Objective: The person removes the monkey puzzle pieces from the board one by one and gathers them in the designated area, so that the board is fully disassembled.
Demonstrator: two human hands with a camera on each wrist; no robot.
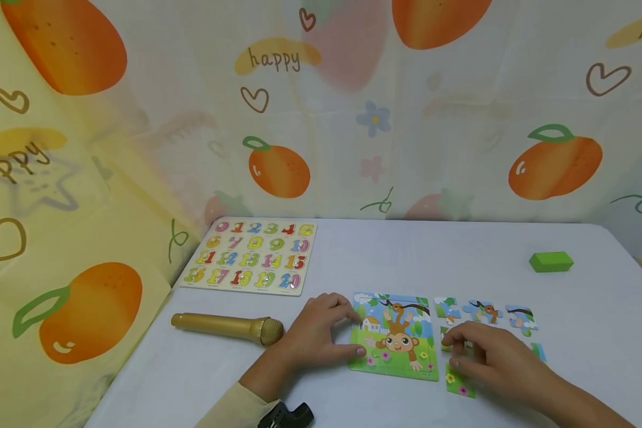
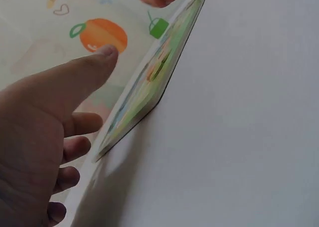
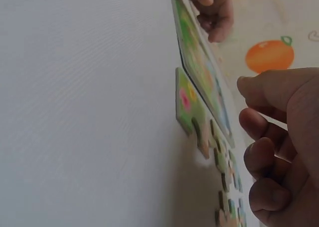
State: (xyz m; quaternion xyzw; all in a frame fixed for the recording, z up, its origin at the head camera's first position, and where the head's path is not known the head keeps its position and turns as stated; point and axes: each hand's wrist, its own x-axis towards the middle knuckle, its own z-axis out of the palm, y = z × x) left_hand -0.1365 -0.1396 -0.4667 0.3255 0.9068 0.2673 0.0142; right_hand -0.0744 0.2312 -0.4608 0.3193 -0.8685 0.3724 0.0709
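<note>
A square monkey jigsaw board (image 1: 396, 340) lies flat on the white table. My left hand (image 1: 321, 333) is at its left edge, thumb and fingers spread apart. In the left wrist view, that hand (image 2: 40, 127) has nothing between thumb and fingers. To the right of the board, my right hand (image 1: 494, 359) hovers over loose jigsaw pieces, hiding several. The right wrist view shows this hand (image 3: 289, 142) with loosely bent fingers, thumb apart and nothing held. A green piece with flowers (image 3: 188, 100) lies just below the board's corner there. A bird piece (image 1: 482, 311) is in the far row.
A gold microphone (image 1: 219, 326) lies left of my left hand. Behind it is a number board (image 1: 251, 255) with colourful numerals. A green block (image 1: 551, 262) sits at the back right. A fruit-patterned cloth (image 1: 353, 160) hangs along the table's far edge.
</note>
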